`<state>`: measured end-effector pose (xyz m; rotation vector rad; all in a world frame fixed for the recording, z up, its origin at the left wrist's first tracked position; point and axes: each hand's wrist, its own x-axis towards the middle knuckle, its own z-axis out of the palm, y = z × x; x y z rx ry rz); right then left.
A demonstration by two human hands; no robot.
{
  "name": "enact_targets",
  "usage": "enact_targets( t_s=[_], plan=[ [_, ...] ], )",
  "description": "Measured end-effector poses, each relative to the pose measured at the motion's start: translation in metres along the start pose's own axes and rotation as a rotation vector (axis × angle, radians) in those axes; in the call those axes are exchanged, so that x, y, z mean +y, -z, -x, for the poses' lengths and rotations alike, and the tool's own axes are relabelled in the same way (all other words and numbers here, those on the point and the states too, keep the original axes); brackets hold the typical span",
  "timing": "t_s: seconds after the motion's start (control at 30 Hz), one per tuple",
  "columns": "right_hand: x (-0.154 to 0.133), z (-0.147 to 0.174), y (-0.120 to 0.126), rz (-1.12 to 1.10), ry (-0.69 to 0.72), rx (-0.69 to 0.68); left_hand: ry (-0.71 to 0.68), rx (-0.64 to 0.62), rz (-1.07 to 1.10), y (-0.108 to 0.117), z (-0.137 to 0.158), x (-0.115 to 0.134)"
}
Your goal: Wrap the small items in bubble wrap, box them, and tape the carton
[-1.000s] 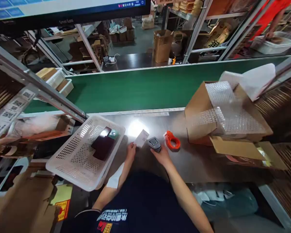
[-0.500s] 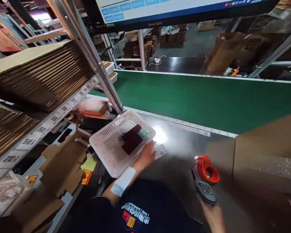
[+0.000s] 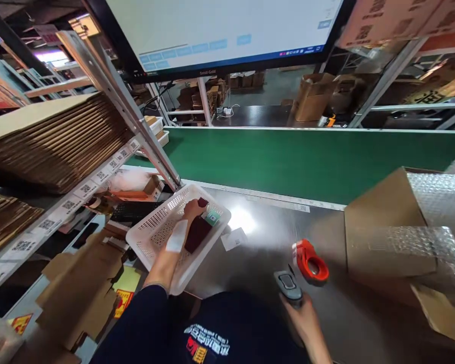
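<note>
My left hand (image 3: 193, 209) reaches into a white perforated plastic basket (image 3: 184, 283), its fingers closed on a dark red flat box. Below that hand lies another dark red flat box (image 3: 199, 234), with a small green-and-white card (image 3: 212, 216) at its upper right. My right hand (image 3: 304, 314) is wrapped round a grey handheld barcode scanner (image 3: 288, 287), held low over the metal table. Just beyond the scanner sits an orange tape dispenser (image 3: 311, 261). A white paper slip (image 3: 234, 239) lies beside the basket.
An open cardboard box (image 3: 382, 227) with bubble wrap (image 3: 440, 197) stands at the right. Behind the metal table (image 3: 265, 227) runs a green conveyor belt (image 3: 265, 156). A monitor (image 3: 220, 30) hangs above it. Flattened cartons (image 3: 60, 136) fill the left shelf.
My left hand has moved from the basket's right rim into the basket and onto a dark red box. My right hand has drawn the scanner leftward, away from the tape dispenser. The view has shifted.
</note>
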<state>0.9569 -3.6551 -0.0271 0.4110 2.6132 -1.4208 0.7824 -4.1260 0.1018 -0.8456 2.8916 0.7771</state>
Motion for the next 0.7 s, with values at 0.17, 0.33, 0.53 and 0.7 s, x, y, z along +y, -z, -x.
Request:
enact_targets(
  t_s=[0.17,0.33,0.53,0.7],
  plan=[
    [-0.024,0.000,0.003,-0.112,-0.049,-0.059,-0.275,0.068,0.179,0.025,0.033,0.000],
    [-0.096,-0.005,0.013,-0.240,0.165,-0.136,-0.500,0.042,0.403,0.002,0.077,0.029],
    [-0.171,0.014,0.035,-0.137,0.409,-0.187,-0.625,-0.113,0.297,-0.046,0.114,0.079],
    [-0.148,0.025,0.044,-0.043,0.292,-0.182,-0.676,-0.171,0.261,-0.086,0.131,0.095]
  ],
)
